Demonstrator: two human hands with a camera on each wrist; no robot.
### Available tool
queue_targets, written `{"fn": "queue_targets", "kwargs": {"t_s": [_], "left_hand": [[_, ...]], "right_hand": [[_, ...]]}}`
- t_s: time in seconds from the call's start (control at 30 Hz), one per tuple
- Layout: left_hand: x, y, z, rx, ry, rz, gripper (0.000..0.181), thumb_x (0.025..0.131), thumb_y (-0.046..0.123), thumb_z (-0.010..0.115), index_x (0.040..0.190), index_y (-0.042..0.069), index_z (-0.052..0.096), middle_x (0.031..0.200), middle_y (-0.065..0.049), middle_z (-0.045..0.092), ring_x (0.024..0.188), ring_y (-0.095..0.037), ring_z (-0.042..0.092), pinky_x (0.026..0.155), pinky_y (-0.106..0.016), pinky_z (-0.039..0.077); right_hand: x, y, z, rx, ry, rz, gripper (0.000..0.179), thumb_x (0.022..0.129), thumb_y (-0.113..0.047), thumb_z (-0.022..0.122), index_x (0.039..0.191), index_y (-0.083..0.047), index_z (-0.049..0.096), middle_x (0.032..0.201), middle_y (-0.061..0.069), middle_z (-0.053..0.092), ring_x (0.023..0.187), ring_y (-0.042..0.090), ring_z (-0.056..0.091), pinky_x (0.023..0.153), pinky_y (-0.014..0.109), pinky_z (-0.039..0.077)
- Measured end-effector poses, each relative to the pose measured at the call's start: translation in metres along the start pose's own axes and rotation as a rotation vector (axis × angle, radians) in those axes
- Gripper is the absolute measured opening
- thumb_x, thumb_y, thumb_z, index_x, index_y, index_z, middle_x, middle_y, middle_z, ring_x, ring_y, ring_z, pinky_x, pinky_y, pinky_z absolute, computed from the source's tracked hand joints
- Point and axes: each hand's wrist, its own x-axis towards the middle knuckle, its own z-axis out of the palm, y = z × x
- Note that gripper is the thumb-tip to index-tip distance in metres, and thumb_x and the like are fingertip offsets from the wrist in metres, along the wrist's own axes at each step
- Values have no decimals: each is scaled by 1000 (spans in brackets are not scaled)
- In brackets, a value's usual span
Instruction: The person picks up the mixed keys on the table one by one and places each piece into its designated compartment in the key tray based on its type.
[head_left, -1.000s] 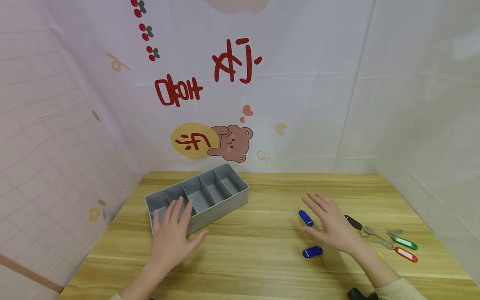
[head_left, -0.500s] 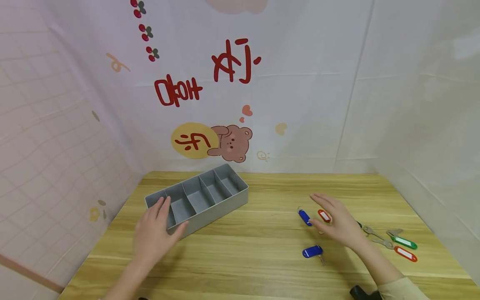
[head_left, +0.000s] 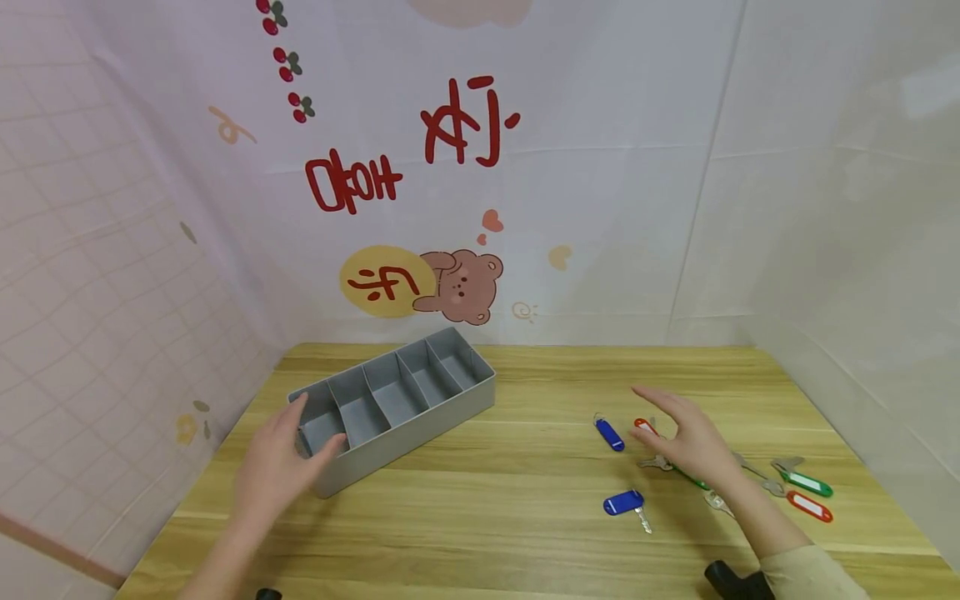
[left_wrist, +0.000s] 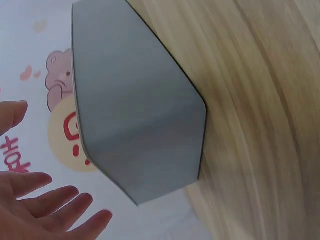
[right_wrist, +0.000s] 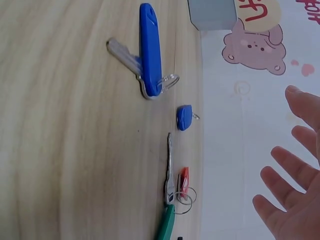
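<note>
My left hand [head_left: 273,467] is held over the near left end of a grey divided box [head_left: 420,429], thumb and fingers spread apart. In the left wrist view its fingers [left_wrist: 55,200] stand beside the box's rim and hold nothing. My right hand [head_left: 693,442] hovers above tagged keys at the right, fingers extended. To its left lie a key with a blue tag [head_left: 623,502] and another blue tag [head_left: 609,434] with a ring. A red tag [head_left: 646,426] and a green tag [head_left: 692,477] are partly hidden by that hand.
Farther right lie a green-tagged key [head_left: 806,483] and a red-tagged key [head_left: 810,506]. All rest on a wood-grain table [head_left: 495,542]. A printed white cloth [head_left: 600,208] hangs behind. Black straps or devices [head_left: 738,579] show at the wrists.
My left hand has drawn left and toward me, uncovering the box's left compartments. My right hand has shifted slightly right, revealing the red and green tags and keys beneath.
</note>
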Motion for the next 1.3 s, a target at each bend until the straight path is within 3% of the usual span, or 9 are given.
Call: {"fn": "queue_targets", "kwargs": {"t_s": [0.23,0.43,0.6,0.7,0.87,1.17,1.3], "left_hand": [[3,-16,-6,-53,-94,-123,87,89,49,71,145,-8,40,139,-35,46,118,-51,51,92,-66,44],[4,-27,-10,-155,-180,-231,89,90,50,69,150,-7,34,147,-31,39,120,-50,52,92,-63,47],[5,-35,-10,-225,-228,-301,88,92,49,67,151,-8,31,144,-33,42,122,-49,51,97,-59,46],[7,-38,-10,-273,-250,-339,88,93,47,66,151,-9,29,143,-34,43,123,-48,51,94,-52,51],[9,-43,-10,-411,-302,-425,91,94,43,67,153,-9,22,145,-37,37,129,-49,44,80,-35,59],[11,-50,-6,-569,-354,-494,86,98,32,65,152,-13,16,146,-41,30,127,-49,46,77,-35,60],[11,-53,-3,-622,-371,-520,84,98,30,64,152,-13,14,146,-42,29,125,-48,48,77,-37,60]], "right_hand": [[-1,8,-2,33,-47,76,57,87,-15,78,137,2,56,131,25,58,119,48,52,93,65,43],[-1,13,-6,84,-83,160,56,90,-18,76,137,1,55,131,24,59,118,45,54,97,65,42],[-1,16,-8,125,-107,231,55,92,-22,73,139,0,54,132,22,59,120,42,53,101,62,40],[0,17,-10,138,-118,261,55,93,-25,72,140,-2,54,131,22,60,120,42,53,101,61,40],[3,20,-11,167,-153,323,54,94,-28,70,140,-2,54,132,20,60,121,41,53,103,59,39],[12,32,-5,199,-191,305,48,94,-21,70,135,2,58,128,19,63,114,37,60,96,52,48],[15,37,-3,199,-215,320,51,95,-23,70,136,2,56,129,18,63,114,36,60,92,37,52]]}}
